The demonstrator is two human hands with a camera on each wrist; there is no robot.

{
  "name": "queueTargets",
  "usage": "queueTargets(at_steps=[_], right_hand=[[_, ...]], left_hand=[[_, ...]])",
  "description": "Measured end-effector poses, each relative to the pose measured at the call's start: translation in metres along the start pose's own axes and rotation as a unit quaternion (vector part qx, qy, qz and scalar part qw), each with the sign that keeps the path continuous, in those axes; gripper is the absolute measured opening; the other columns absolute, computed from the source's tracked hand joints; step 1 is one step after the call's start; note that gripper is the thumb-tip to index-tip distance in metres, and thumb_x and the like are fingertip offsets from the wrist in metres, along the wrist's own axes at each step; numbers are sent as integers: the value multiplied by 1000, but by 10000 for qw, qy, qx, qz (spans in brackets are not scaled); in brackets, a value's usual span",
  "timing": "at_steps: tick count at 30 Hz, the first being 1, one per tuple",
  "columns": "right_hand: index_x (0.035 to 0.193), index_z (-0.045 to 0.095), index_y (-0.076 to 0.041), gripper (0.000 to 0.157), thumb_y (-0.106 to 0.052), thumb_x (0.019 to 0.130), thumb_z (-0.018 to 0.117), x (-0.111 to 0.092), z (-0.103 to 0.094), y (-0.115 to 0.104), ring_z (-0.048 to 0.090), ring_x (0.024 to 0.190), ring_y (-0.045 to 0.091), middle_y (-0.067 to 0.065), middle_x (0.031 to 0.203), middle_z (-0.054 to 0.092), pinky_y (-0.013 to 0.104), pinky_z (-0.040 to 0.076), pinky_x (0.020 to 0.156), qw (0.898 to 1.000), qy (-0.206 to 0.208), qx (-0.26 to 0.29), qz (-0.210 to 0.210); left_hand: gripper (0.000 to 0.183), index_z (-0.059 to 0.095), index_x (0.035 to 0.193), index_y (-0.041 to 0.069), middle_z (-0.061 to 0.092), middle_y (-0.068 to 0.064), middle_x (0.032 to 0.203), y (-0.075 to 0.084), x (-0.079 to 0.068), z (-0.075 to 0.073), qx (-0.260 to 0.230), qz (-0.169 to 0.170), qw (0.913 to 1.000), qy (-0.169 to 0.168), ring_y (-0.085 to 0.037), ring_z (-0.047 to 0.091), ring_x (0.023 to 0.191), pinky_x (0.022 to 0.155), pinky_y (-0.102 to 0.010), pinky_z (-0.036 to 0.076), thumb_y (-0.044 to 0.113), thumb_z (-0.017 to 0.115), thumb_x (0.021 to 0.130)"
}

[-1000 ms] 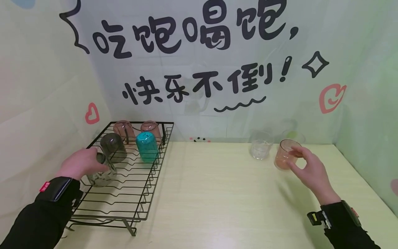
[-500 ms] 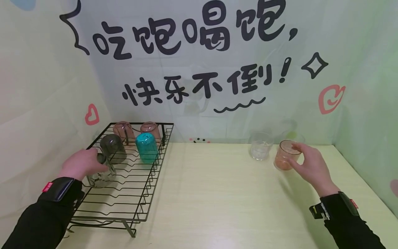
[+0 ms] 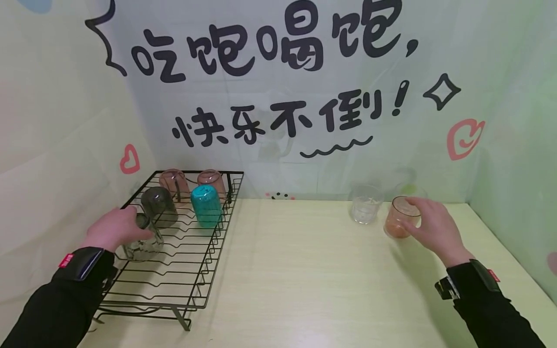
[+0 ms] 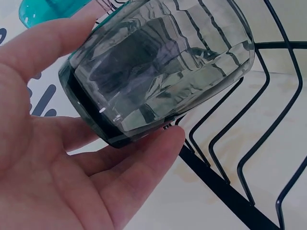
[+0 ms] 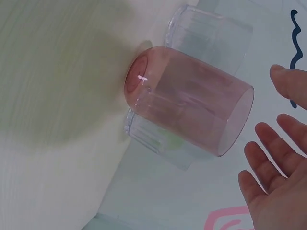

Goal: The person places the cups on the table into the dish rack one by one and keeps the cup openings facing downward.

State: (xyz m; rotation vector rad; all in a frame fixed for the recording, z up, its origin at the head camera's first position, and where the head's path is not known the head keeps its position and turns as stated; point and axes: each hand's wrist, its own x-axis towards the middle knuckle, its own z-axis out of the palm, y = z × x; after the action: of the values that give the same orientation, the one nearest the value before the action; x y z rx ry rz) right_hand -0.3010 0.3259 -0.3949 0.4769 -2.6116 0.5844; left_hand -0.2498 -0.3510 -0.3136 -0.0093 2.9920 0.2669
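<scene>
On the left, my left hand (image 3: 114, 229) grips a clear, faceted drinking glass (image 3: 144, 249) turned upside down on the black wire rack (image 3: 174, 285). In the left wrist view, thumb and fingers go round the thick dark base of this glass (image 4: 163, 72). Over on the right, my right hand (image 3: 438, 234) is by the rim of an upright pink-tinted glass (image 3: 397, 224) on the table. The right wrist view has the hand (image 5: 283, 191) with its fingers spread, apart from the mouth of the pink glass (image 5: 187, 98).
Also upside down on the rack are a dark grey glass (image 3: 157, 205), a turquoise glass (image 3: 206, 205) and two pink glasses (image 3: 212, 179). Behind the pink-tinted glass stand two clear glasses (image 3: 365, 208). A printed cloth (image 3: 261, 169) backs the pale table (image 3: 313, 275).
My right hand has shifted slightly forward and up beside the rim of the pink-tinted glass, which stays in place. The left hand keeps its grip with hardly any movement.
</scene>
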Motion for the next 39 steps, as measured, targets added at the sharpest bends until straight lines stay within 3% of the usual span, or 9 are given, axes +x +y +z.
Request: queueTargets(at_steps=[7, 13, 21, 30, 39], right_hand=[[134, 52, 1, 63, -17, 81, 81, 4, 0, 0, 42, 116, 52, 31, 126, 51, 67, 37, 93, 9979, -622, -91, 184], [132, 53, 0, 62, -16, 79, 82, 6, 4, 0, 43, 115, 52, 31, 125, 53, 66, 37, 94, 9972, -679, -300, 16], [130, 53, 3, 65, -19, 77, 85, 10, 10, -1, 44, 115, 52, 30, 125, 55, 64, 38, 95, 9950, -851, -530, -45], [121, 57, 5, 56, -11, 75, 84, 11, 19, 4, 51, 107, 50, 28, 118, 60, 61, 41, 93, 9952, -509, -744, -387], [111, 61, 8, 45, -5, 74, 83, 13, 23, 5, 55, 98, 50, 30, 108, 63, 61, 44, 88, 9948, -186, -855, -529]], left_hand=[[82, 47, 115, -22, 60, -31, 93, 2, -4, -2, -16, -14, 10000, 38, -39, 59, 80, 64, -50, 51, 44, 77, 79], [94, 40, 121, -26, 48, -44, 107, 6, -6, -5, 117, -56, 9995, 284, -51, 52, 93, 69, -57, 50, 50, 76, 79], [99, 41, 124, -24, 42, -46, 112, 8, -13, -8, 237, -52, 9974, 675, -54, 48, 96, 66, -60, 49, 57, 75, 79], [100, 38, 133, -21, 39, -45, 121, 26, -23, -13, 260, 105, 9938, 1075, -57, 43, 104, 72, -66, 48, 55, 76, 80], [95, 40, 136, -17, 43, -43, 122, 57, -36, -14, 358, 487, 9863, 1535, -58, 43, 107, 78, -68, 47, 46, 81, 78]])
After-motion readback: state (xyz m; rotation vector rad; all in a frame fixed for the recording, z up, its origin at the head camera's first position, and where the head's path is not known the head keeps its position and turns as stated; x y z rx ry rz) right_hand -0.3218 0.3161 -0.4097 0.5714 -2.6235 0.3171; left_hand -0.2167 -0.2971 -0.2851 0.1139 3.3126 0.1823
